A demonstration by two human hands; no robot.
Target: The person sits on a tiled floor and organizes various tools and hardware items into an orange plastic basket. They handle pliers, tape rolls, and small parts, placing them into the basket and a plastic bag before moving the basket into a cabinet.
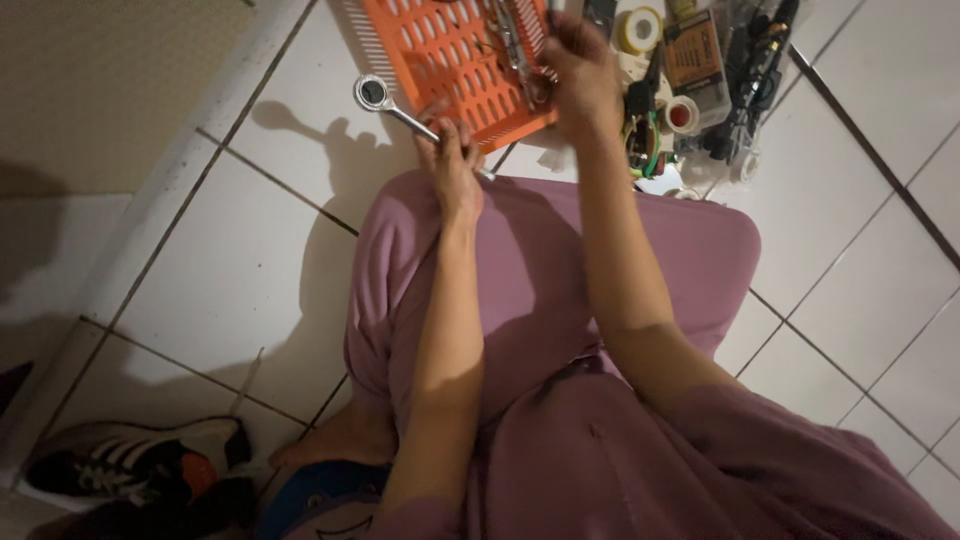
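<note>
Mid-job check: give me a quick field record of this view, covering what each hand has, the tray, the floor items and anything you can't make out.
left hand: grips the handle of a silver ratchet wrench, head pointing away over the white tiled floor
right hand: raised over the orange slotted tray, holding a thin metal tool; kind unclear
tray: tilted on the floor before the knees
beside tray: tape rolls, mixed tools and cables
lower left: sneaker
posture: seated, mauve garment

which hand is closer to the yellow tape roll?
Right. The right hand is raised over the orange tray's edge, just left of the yellow tape roll. The left hand is lower and farther left, holding the ratchet wrench.
</note>
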